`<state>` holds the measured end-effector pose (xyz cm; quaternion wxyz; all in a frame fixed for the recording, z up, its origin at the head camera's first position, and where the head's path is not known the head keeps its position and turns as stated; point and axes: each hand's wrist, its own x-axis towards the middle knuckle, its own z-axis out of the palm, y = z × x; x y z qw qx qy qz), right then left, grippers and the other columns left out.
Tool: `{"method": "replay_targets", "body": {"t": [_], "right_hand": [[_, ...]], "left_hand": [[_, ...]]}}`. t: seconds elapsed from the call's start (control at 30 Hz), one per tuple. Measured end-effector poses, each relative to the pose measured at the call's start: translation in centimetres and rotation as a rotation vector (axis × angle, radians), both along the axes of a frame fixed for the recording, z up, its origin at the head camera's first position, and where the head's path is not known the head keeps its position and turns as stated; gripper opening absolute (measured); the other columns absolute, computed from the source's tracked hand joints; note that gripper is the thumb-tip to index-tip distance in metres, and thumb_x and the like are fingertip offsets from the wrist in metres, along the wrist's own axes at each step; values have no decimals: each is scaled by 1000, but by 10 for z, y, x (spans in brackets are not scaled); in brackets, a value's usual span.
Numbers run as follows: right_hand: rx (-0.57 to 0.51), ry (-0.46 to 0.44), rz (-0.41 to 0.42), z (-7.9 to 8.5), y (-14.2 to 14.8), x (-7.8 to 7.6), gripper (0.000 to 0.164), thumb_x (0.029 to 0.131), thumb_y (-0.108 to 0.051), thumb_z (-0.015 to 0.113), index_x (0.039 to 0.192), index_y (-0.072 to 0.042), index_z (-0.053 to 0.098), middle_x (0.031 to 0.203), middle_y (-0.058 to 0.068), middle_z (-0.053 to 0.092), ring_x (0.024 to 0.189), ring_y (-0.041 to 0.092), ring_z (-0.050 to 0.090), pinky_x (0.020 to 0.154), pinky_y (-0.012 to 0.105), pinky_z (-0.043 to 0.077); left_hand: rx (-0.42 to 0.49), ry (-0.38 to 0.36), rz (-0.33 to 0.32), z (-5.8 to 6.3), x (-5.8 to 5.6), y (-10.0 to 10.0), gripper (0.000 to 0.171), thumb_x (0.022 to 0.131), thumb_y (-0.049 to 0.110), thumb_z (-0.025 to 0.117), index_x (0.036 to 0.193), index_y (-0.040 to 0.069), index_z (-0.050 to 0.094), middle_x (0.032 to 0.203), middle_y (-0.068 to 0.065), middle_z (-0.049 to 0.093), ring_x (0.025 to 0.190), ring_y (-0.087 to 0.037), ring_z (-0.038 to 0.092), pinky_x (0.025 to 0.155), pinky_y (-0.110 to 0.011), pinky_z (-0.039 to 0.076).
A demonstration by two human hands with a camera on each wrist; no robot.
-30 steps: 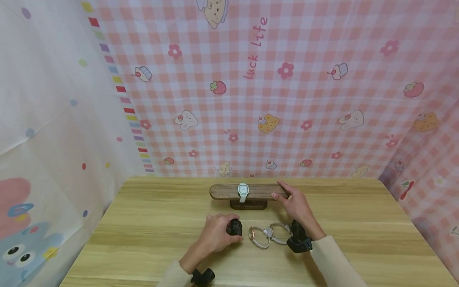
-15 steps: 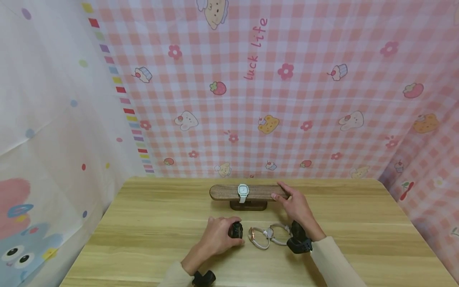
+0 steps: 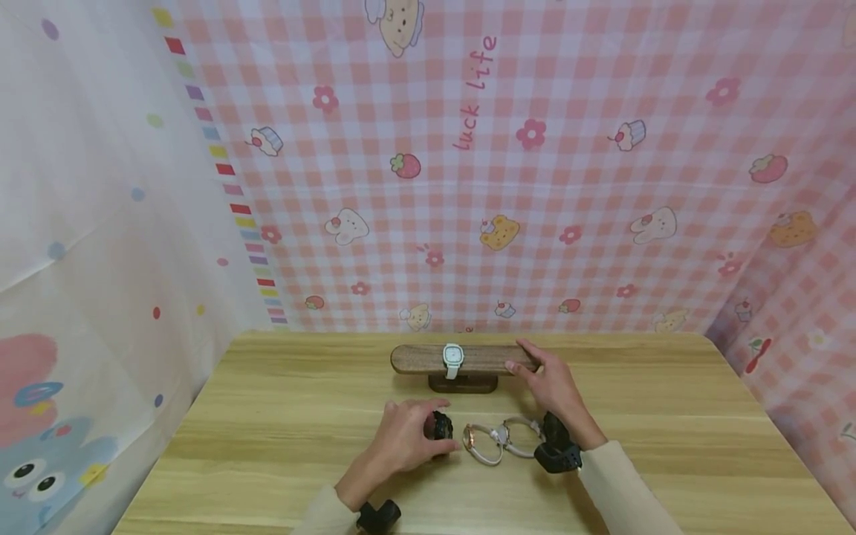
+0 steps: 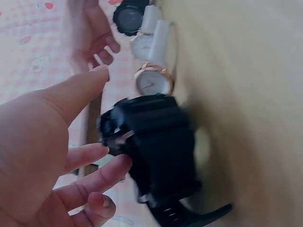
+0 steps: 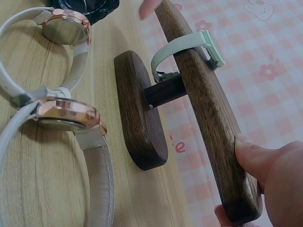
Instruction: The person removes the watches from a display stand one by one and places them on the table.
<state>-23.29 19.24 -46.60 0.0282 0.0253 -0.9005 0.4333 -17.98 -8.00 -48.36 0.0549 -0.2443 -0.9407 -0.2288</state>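
My left hand is around a black wristwatch standing on the table. Its thumb points past the watch, apart from it in the left wrist view, while other fingertips are right at the case and strap. My right hand grips the right end of a dark wooden watch stand, thumb along the bar and fingers behind it. A pale mint watch is strapped round the middle of the bar. Between my hands, two white-strapped watches with rose-gold cases, the left one and the right one, stand side by side.
The wooden table ends at a pink checked cloth hanging behind the stand. A white printed cloth hangs at the left. Black wrist cameras are worn on both wrists.
The black watch has shifted slightly right and turned more edge-on to the head view. My left thumb and fingers have spread a little wider around it. The right hand and stand stay put.
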Motion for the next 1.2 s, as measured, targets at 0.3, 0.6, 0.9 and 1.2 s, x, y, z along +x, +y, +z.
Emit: {"method": "replay_targets", "body": {"t": [0.3,0.6,0.9,1.2], "right_hand": [[-1,4,1,0,0,0,59,96,-31,67,148,-12,48,110,15,64,65,18,45,64,32,38],[26,-5,7,-1,1,1,61,96,-35,65,149,-13,45,143,24,51,79,24,54,74,36,42],[9,-14,11,1,1,1,61,96,-35,65,150,-13,44,149,25,44,59,16,42,65,32,40],[21,-7,9,0,1,1,62,96,-36,65,150,-12,44,150,23,43,104,29,55,81,39,42]], "left_hand": [[130,41,-8,23,-13,-9,57,81,45,80,122,8,68,87,-1,68,53,-2,43,55,-20,38],[317,44,89,35,-40,-9,56,80,37,83,125,7,66,98,-6,67,90,-20,62,79,-37,52],[318,-32,162,35,-57,2,66,77,39,85,131,8,62,95,-3,64,99,-23,57,91,-47,44],[289,-27,169,33,-65,19,65,74,40,86,129,10,64,84,6,63,89,-19,57,102,-53,33]]}}
